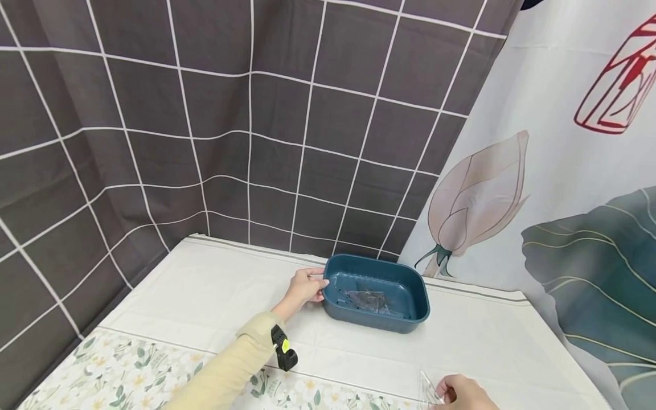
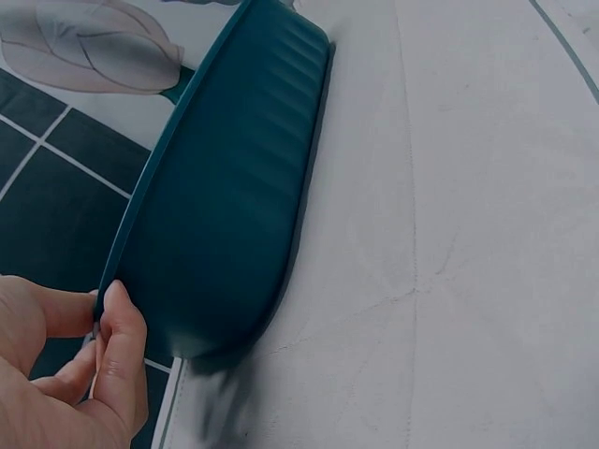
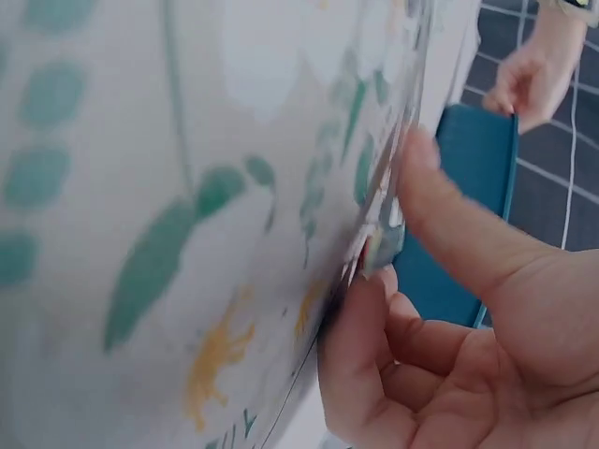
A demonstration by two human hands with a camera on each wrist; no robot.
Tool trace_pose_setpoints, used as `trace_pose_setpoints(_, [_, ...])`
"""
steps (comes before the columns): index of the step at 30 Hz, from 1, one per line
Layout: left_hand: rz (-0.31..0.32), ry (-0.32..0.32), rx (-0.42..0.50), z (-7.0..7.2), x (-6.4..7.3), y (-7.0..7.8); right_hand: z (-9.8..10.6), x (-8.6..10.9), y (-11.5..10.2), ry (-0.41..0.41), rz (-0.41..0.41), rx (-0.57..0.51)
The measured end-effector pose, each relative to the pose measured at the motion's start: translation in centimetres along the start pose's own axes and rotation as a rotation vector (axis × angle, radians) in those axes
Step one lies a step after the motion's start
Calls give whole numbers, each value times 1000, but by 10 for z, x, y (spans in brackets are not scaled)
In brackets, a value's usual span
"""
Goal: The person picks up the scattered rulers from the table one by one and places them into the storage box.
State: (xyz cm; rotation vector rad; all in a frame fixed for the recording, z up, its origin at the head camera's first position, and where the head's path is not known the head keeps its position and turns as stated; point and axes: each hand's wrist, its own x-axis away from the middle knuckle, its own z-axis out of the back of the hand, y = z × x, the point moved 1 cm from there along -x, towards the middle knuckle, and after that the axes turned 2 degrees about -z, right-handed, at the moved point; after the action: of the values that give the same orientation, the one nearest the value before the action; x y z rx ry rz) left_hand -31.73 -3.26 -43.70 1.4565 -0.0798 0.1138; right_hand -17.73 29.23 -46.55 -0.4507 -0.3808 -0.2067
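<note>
My left hand (image 1: pixel 303 288) pinches the left rim of a dark blue plastic basin (image 1: pixel 369 320), thumb on one side and fingers on the other. Seen from the left wrist, the basin's outer wall (image 2: pixel 215 206) rises beside the pinching fingers. Inside the basin lie clear, flat plastic pieces (image 1: pixel 366 299), their outlines faint. Near the table's front, my right hand (image 1: pixel 463 392) holds a clear, flat piece with a triangular outline (image 1: pixel 426 387) between thumb and fingers. In the right wrist view this clear piece (image 3: pixel 382 234) shows nearly edge-on, low over the flowered cloth.
A white tablecloth (image 1: pixel 205 285) covers the table, with a floral band (image 1: pixel 148 370) along the front. Behind hangs a dark curtain with a white grid (image 1: pixel 277 154); a white cloth with a printed flower bud (image 1: pixel 476 193) hangs at the right.
</note>
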Motion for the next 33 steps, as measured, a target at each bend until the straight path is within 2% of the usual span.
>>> trace_pose_setpoints(4, [-5,-1,-6,0,0,1,10,0,3,-62,13,-107])
trace_pose_setpoints(6, [-7,0,-8,1,0,1,15,0,4,-113,49,-158])
trace_pose_setpoints(11, [-8,2,-10,1,0,1,30,-1,5,-299,202,-350])
trace_pose_setpoints(14, [-11,-4,-8,2,1,2,38,-3,4,-370,312,-439])
trace_pose_setpoints(17, [-16,-10,-7,2,2,2,45,-6,0,-368,399,-463])
trace_pose_setpoints(19, [-11,-9,-4,2,2,2,49,-8,-5,-344,428,-455])
trace_pose_setpoints(28, [-2,1,-12,1,0,1,70,-15,-28,-230,469,-465])
trace_pose_setpoints(33, [-3,4,-17,0,1,1,82,-20,-43,-158,432,-505])
